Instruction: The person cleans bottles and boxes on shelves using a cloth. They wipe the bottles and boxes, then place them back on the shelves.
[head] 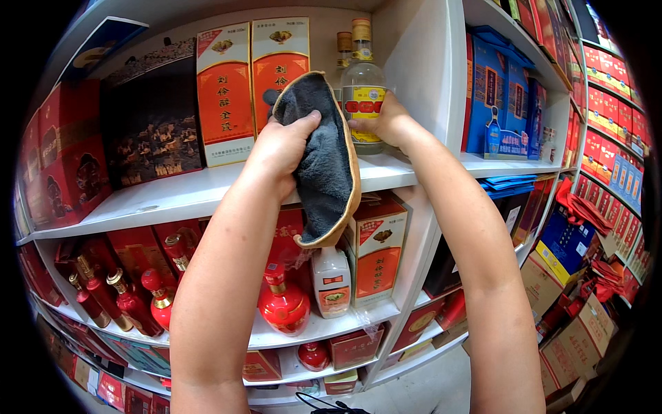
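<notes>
My left hand [292,139] grips a folded cloth [326,155] with dark grey fleece inside and a tan edge, holding it up in front of the shelf. Around the right side of a clear glass liquor bottle [365,77] with a yellow label and gold cap is my right hand [385,121]. That bottle stands upright on the white shelf board [393,168], near the upright divider. Behind it a second gold-capped bottle [343,46] shows in part. The cloth hides part of the second of two orange and white boxes [227,98].
Red bottles [284,305] and a white bottle [332,290] stand on the shelf below. The white divider [439,77] rises right of my right hand. Blue boxes [491,93] fill the neighbouring bay. Cardboard cartons [574,346] lie at the lower right, and a dark box [155,124] stands left.
</notes>
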`<state>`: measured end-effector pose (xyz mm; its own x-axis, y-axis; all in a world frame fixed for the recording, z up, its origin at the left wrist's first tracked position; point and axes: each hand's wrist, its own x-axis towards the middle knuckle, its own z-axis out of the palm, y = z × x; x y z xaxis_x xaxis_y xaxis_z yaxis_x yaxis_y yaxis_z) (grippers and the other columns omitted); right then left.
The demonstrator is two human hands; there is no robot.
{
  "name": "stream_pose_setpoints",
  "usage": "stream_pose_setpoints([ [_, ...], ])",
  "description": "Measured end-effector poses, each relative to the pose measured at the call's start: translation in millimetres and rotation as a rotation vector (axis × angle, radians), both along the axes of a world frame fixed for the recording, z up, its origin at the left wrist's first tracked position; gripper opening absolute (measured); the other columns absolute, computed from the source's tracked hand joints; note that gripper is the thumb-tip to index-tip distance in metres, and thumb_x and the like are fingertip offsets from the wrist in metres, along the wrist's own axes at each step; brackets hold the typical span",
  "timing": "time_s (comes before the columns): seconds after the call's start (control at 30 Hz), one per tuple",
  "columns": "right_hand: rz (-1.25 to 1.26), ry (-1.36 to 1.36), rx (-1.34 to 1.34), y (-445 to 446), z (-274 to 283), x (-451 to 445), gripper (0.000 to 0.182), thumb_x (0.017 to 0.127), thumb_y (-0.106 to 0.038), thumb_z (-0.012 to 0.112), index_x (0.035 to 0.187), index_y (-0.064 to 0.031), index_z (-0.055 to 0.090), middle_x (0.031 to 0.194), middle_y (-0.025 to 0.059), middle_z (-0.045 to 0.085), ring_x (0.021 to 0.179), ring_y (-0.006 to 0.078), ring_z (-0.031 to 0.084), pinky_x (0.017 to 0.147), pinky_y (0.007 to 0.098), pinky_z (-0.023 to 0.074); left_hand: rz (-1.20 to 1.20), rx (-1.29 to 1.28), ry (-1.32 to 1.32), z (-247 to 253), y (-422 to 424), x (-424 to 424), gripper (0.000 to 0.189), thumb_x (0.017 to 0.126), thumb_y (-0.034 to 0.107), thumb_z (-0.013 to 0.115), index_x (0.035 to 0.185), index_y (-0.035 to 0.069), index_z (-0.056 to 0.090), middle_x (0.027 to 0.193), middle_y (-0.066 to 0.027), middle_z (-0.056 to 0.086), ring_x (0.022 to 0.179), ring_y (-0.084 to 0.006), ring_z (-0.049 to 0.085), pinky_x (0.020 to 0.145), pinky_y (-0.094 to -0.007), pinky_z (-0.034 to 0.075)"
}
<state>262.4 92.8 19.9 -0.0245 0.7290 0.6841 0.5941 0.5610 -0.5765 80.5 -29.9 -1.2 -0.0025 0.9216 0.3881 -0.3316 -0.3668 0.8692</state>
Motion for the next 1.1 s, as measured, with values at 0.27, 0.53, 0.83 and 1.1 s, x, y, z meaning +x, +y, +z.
stream_pose_setpoints([
  [0.27,-0.009,-0.061,-0.023,-4.0,0.4,2.6,0.092,0.062,-0.03,0.084,0.127,0.0049,0.03,0.12,0.0219,0.054,0.111,0.0296,0.055,0.096,0.0332,0.0421,0.002,0.008,-0.006,-0.5,1.1,-0.3,0.024,0.088,0.017,0.059,0.103,-0.002,0.056,0.086,-0.0099,0.065,0.069,-0.0186,0.066,0.06,-0.0307,0.056],
  [0.53,-0.16,-0.101,0.037,-29.5,0.5,-1.9,0.108,0.059,-0.041,0.084,0.131,0.0116,0.023,0.121,0.0269,0.052,0.112,0.0325,0.054,0.094,0.0341,0.0438,-0.025,0.024,-0.044,-1.5,2.2,0.6,0.025,0.087,0.014,0.059,0.106,-0.001,0.054,0.085,-0.0095,0.064,0.07,-0.0183,0.064,0.06,-0.0311,0.053],
  [0.83,-0.147,0.003,0.868,-56.6,-8.2,-6.8,0.06,0.084,-0.033,0.061,0.131,-0.0047,0.038,0.118,0.0169,0.053,0.111,0.0291,0.052,0.094,0.0368,0.0421,0.051,0.06,-0.015,-2.9,10.4,2.0,0.02,0.087,0.015,0.059,0.102,0.001,0.058,0.084,-0.0099,0.067,0.069,-0.0188,0.067,0.061,-0.0319,0.055],
  [1.1,0.287,0.086,0.897,-128.1,-78.2,-12.3,0.049,0.084,-0.005,0.051,0.131,0.0024,0.037,0.13,0.0176,0.046,0.12,0.0264,0.045,0.104,0.0382,0.0318,0.038,0.503,-0.12,-8.8,18.1,4.9,0.029,0.085,0.008,0.061,0.112,0.002,0.053,0.097,-0.0075,0.065,0.085,-0.0163,0.063,0.075,-0.0304,0.052],
])
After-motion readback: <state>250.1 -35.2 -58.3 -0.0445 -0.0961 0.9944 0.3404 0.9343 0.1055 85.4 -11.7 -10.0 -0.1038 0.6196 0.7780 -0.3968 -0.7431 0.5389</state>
